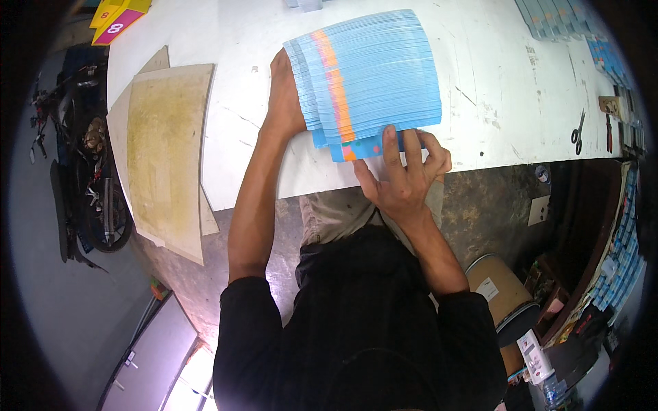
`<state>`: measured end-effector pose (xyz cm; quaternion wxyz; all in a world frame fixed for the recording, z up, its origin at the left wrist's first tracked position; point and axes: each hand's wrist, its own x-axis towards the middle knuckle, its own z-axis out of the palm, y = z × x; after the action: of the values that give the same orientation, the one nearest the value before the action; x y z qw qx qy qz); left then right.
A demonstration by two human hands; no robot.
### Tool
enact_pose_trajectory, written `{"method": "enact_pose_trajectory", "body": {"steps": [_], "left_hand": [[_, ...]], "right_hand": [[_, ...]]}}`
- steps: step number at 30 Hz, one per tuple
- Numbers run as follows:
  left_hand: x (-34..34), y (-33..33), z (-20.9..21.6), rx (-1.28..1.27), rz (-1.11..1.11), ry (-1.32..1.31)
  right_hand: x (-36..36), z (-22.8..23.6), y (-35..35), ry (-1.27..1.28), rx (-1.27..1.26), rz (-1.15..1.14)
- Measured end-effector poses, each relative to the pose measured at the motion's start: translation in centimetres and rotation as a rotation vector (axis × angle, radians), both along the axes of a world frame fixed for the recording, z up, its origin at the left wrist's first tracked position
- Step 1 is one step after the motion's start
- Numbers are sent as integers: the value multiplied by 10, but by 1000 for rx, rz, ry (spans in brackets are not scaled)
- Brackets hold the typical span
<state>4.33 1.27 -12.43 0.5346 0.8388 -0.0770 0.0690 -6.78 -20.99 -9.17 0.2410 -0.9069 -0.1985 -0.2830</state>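
Note:
A thick, fanned stack of thin blue printed cards (384, 75) lies on the white table in front of me, with an orange and pink stripe across its left part. My left hand (284, 99) is against the left end of the stack, its fingers hidden behind the cards. At the near edge, a blue card with coloured dots (369, 148) sticks out toward me. My right hand (406, 178) is closed on this card, with the thumb at its lower edge and the bent fingers against the stack's near side.
Large worn boards (168, 144) lie at the left, overhanging the table (480, 130). Yellow and pink boxes (120, 20) stand at the far left. Scissors (579, 132) lie at the right, with more blue stacks (555, 17) beyond. A brown drum (500, 291) stands on the floor.

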Motion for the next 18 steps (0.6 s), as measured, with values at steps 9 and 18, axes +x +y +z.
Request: {"method": "enact_pose_trajectory", "body": {"steps": [9, 18], "left_hand": [[-1, -1, 5, -4, 21, 46], [0, 2, -1, 35, 17, -10]], "right_hand": [[-3, -2, 0, -33, 6, -12], [8, 9, -3, -111, 14, 11]]}}
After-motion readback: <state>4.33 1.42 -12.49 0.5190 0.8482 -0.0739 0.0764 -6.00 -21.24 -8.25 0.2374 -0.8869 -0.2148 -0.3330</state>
